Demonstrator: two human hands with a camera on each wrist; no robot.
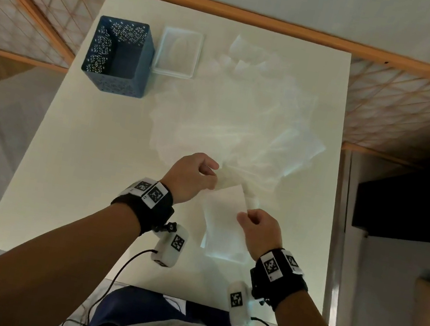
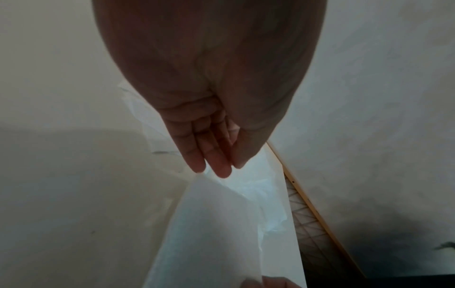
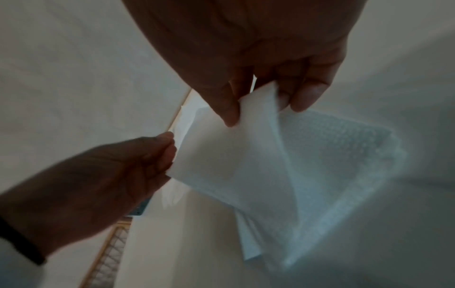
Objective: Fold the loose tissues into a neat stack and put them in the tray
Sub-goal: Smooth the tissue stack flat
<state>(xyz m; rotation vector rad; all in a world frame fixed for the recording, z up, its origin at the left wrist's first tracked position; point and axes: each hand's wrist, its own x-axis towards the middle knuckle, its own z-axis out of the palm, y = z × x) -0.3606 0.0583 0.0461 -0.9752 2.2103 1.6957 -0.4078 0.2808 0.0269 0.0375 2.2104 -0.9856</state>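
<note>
Both hands hold one white tissue (image 1: 224, 207) just above the near middle of the white table (image 1: 86, 169). My left hand (image 1: 207, 174) pinches its far corner and my right hand (image 1: 246, 217) pinches its near right corner. In the right wrist view the tissue (image 3: 234, 155) hangs doubled from my right hand (image 3: 258, 109), over a folded tissue (image 3: 344, 175) on the table. The left wrist view shows my left hand (image 2: 216, 167) at the tissue's (image 2: 209, 224) top edge. Loose tissues (image 1: 243, 127) lie spread across the table's centre and right. A clear tray (image 1: 178, 52) stands at the back.
A blue perforated box (image 1: 119, 57) stands at the back left beside the tray. A folded tissue (image 1: 225, 245) lies flat under my hands near the front edge. A wooden lattice rail (image 1: 393, 88) runs behind and beside the table.
</note>
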